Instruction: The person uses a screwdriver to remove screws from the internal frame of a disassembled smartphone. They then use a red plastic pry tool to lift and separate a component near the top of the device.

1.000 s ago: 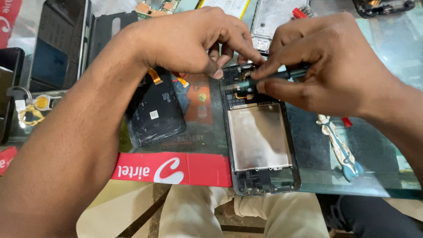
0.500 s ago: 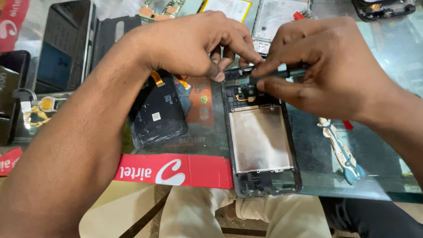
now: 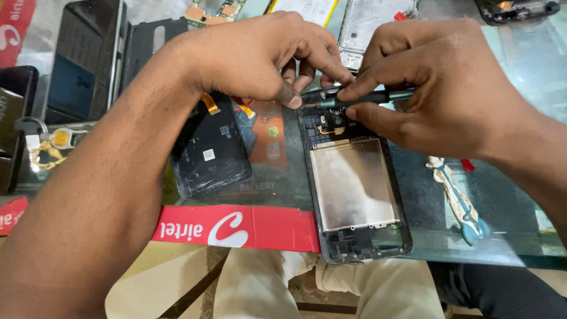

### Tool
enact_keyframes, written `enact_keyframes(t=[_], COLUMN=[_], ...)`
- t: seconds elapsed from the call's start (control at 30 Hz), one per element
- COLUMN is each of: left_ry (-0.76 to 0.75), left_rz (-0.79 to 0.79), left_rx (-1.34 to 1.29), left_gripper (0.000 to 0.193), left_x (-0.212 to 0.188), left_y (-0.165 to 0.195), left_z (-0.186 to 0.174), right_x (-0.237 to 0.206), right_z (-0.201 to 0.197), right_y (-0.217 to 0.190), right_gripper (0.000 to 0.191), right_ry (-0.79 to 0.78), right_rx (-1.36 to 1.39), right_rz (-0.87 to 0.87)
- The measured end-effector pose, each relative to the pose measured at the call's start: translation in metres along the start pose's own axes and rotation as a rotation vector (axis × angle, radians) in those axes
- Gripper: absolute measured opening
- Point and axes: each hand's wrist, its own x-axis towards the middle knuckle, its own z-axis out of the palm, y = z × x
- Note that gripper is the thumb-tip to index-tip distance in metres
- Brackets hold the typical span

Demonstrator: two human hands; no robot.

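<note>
At the far left, dark phones [image 3: 77, 65] are stacked on the glass counter [image 3: 520, 236], and a black back cover [image 3: 212, 147] with orange flex strips lies just beside the opened phone frame [image 3: 354, 183]. The left hand [image 3: 260, 56] is closed in a pinch at the frame's top edge; what is pinched cannot be told. The frame is laid face down, its bare metal plate exposed, overhanging the counter's near edge. It is judged light, thin and fragile about the connectors, best held by its rigid side rails. The right hand [image 3: 449, 88] is closed round a slim dark screwdriver [image 3: 366, 97], tip at the frame's top.
</note>
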Motion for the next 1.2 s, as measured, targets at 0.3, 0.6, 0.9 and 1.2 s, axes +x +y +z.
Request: enact_keyframes(t=[0.3,0.6,0.9,1.2], left_ry=[0.004,0.01,-0.023,-0.019], left_rz=[0.028,0.031,0.001,0.156], left_rx=[0.008,0.055,0.061,0.122], left_gripper=[0.067,0.068,0.068,0.064], left_x=[0.001,0.0,0.0,-0.001], left_y=[0.0,-0.003,-0.003,-0.007], left_z=[0.001,0.0,-0.002,-0.001], right_x=[0.0,0.008,-0.001,0.002], right_z=[0.0,-0.002,-0.001,0.0], right_y=[-0.001,-0.012,0.004,-0.001], right_gripper=[0.023,0.025,0.025,0.022], right_ry=[-0.001,0.024,-0.022,0.014], right_rx=[-0.013,-0.045,0.021,-0.033], right_rz=[0.008,0.004,0.035,0.015])
